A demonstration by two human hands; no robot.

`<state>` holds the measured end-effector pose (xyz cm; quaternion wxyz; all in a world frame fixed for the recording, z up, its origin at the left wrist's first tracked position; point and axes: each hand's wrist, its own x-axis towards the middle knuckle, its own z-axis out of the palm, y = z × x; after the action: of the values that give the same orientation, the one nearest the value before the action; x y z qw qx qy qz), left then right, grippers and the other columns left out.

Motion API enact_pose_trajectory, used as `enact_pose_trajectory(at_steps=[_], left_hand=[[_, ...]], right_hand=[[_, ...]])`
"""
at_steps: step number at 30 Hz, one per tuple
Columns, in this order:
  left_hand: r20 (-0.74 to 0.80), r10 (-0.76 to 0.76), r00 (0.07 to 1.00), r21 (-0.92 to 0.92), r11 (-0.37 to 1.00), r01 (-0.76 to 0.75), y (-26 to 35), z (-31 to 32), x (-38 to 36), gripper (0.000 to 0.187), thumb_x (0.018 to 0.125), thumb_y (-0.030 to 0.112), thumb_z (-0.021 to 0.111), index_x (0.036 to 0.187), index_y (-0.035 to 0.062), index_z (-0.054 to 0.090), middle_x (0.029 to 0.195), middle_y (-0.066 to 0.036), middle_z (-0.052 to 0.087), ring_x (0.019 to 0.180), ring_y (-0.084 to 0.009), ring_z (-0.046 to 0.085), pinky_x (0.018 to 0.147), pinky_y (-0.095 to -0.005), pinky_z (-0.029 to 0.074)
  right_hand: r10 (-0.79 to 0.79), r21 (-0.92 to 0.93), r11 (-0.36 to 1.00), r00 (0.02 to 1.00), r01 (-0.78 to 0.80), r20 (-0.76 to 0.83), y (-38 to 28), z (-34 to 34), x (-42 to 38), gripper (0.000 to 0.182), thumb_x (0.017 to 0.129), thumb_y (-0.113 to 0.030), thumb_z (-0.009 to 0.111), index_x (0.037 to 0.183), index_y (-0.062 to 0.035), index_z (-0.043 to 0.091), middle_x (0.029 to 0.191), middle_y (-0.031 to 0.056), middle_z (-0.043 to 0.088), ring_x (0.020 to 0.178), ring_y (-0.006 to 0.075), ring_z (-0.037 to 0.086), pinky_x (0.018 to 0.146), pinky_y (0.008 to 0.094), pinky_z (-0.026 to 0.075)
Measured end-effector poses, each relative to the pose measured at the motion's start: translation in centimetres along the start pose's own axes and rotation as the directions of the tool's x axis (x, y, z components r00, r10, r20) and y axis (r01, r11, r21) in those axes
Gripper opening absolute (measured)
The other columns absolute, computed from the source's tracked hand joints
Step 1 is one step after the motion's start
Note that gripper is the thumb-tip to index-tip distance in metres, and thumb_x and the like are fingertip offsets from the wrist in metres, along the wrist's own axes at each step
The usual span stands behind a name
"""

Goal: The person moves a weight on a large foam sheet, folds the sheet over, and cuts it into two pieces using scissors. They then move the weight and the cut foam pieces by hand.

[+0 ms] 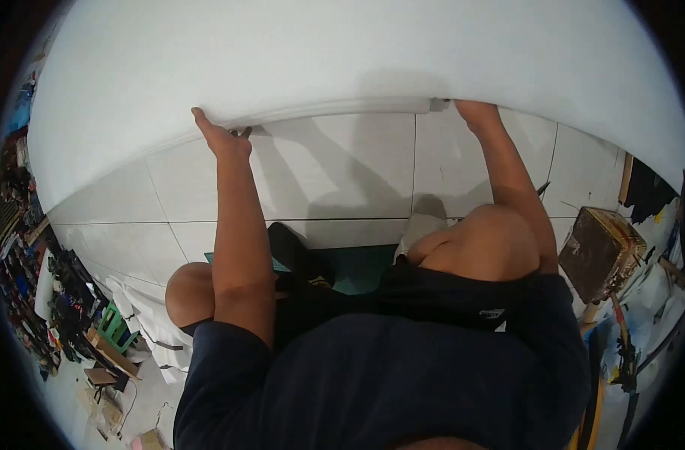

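Note:
A broad, smooth white sheet (357, 45) spans the top of the head view, its near edge curving across in front of me. Along that edge lies a slim white tube (342, 109) with a small dark piece at its right end. My left hand (228, 141) grips the edge, thumb on top of the sheet and other fingers mostly underneath, beside the tube's left part. My right hand (476, 112) reaches under the edge just right of the tube's end. The sheet hides most of its fingers, so their grip cannot be made out.
Below the sheet is a floor of pale tiles (357, 165). A green mat (357, 268) lies between my legs. At right stands a worn brown box (601, 251) near assorted clutter. Dark piled items (27, 277), white cloth (151, 319) and a green plastic piece (113, 328) are at left.

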<state>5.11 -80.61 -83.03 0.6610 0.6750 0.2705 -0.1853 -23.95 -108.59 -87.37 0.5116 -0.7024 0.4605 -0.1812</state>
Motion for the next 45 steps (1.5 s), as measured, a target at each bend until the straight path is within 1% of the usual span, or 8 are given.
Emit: enact_pose_trajectory(at_steps=[2, 4, 5, 23, 34, 37, 43, 45], left_hand=[[0.085, 0.006, 0.996, -0.081, 0.997, 0.001, -0.5, 0.0, 1.0, 0.089, 0.088, 0.066, 0.049, 0.153, 0.0132, 0.020, 0.156, -0.014, 0.022, 0.141, -0.0362, 0.025, 0.112, -0.0579, 0.024], [0.172, 0.001, 0.985, -0.116, 0.993, 0.019, -0.6, -0.2, 1.1, 0.083, 0.089, 0.061, 0.050, 0.151, 0.0114, 0.025, 0.154, -0.014, 0.029, 0.139, -0.0375, 0.029, 0.111, -0.0581, 0.024], [0.140, -0.011, 0.990, -0.131, 0.991, 0.029, -0.2, 0.1, 0.7, 0.078, 0.090, 0.056, 0.050, 0.149, 0.0102, 0.029, 0.151, -0.015, 0.034, 0.137, -0.0380, 0.032, 0.111, -0.0599, 0.023], [0.157, -0.077, 0.985, -0.272, 0.955, 0.118, 0.0, -0.6, 1.6, 0.066, 0.093, 0.039, 0.047, 0.145, -0.0003, 0.032, 0.147, -0.017, 0.039, 0.133, -0.0330, 0.041, 0.111, -0.0542, 0.029], [0.195, -0.045, 0.980, -0.374, 0.920, 0.116, -0.4, -1.5, 2.1, 0.069, 0.092, 0.036, 0.050, 0.144, -0.0046, 0.029, 0.146, -0.020, 0.038, 0.133, -0.0343, 0.040, 0.111, -0.0521, 0.029], [0.172, -0.073, 0.982, -0.316, 0.941, 0.125, 0.3, -1.4, 0.9, 0.071, 0.092, 0.038, 0.050, 0.145, -0.0031, 0.028, 0.146, -0.019, 0.038, 0.133, -0.0341, 0.040, 0.111, -0.0517, 0.028], [0.149, -0.080, 0.986, -0.359, 0.924, 0.129, -0.6, -1.8, 2.0, 0.061, 0.096, 0.041, 0.047, 0.143, 0.0035, 0.036, 0.147, -0.016, 0.040, 0.134, -0.0364, 0.039, 0.112, -0.0607, 0.022], [0.195, -0.074, 0.978, -0.421, 0.894, 0.151, -0.8, -2.3, 2.4, 0.059, 0.098, 0.040, 0.046, 0.143, 0.0035, 0.035, 0.147, -0.016, 0.040, 0.133, -0.0356, 0.040, 0.111, -0.0584, 0.029]], right_hand=[[-0.142, -0.037, 0.989, 0.989, 0.144, 0.035, 0.8, 1.6, 0.8, 0.016, 0.083, -0.013, 0.064, 0.093, -0.0008, 0.067, 0.091, 0.0132, 0.068, 0.084, 0.0287, 0.063, 0.074, 0.0433, 0.050], [-0.574, -0.524, 0.630, 0.798, 0.574, 0.184, -1.8, 2.0, 0.5, 0.021, 0.082, -0.017, 0.065, 0.099, -0.0047, 0.068, 0.096, 0.0157, 0.068, 0.090, 0.0349, 0.063, 0.078, 0.0476, 0.049], [-0.583, -0.517, 0.628, 0.791, 0.582, 0.184, -2.6, 2.3, 0.5, 0.021, 0.082, -0.017, 0.065, 0.099, -0.0047, 0.068, 0.096, 0.0157, 0.068, 0.090, 0.0349, 0.063, 0.078, 0.0476, 0.049], [-0.328, -0.716, 0.624, 0.936, 0.313, 0.124, -0.5, 2.7, -1.5, 0.040, 0.087, -0.020, 0.059, 0.125, -0.0076, 0.060, 0.126, 0.0209, 0.059, 0.121, 0.0398, 0.052, 0.103, 0.0471, 0.040], [0.047, -0.187, 0.982, 0.997, -0.035, 0.057, -2.2, 3.4, -1.6, 0.047, 0.091, -0.024, 0.061, 0.132, -0.0040, 0.053, 0.136, 0.0178, 0.054, 0.128, 0.0310, 0.047, 0.106, 0.0397, 0.038], [-0.341, -0.599, 0.728, 0.934, 0.335, 0.107, -0.6, 3.8, -0.9, 0.042, 0.089, -0.023, 0.061, 0.126, -0.0041, 0.058, 0.129, 0.0201, 0.058, 0.124, 0.0355, 0.050, 0.105, 0.0421, 0.039], [-0.130, -0.293, 0.939, 0.976, 0.178, 0.177, 0.1, 2.8, -1.5, 0.043, 0.088, -0.024, 0.061, 0.126, -0.0033, 0.058, 0.128, 0.0208, 0.058, 0.121, 0.0372, 0.052, 0.105, 0.0439, 0.039], [-0.178, -0.400, 0.882, 0.963, 0.248, 0.204, 0.8, 2.4, -1.5, 0.042, 0.088, -0.024, 0.062, 0.125, -0.0032, 0.059, 0.128, 0.0212, 0.059, 0.121, 0.0379, 0.052, 0.105, 0.0443, 0.039]])
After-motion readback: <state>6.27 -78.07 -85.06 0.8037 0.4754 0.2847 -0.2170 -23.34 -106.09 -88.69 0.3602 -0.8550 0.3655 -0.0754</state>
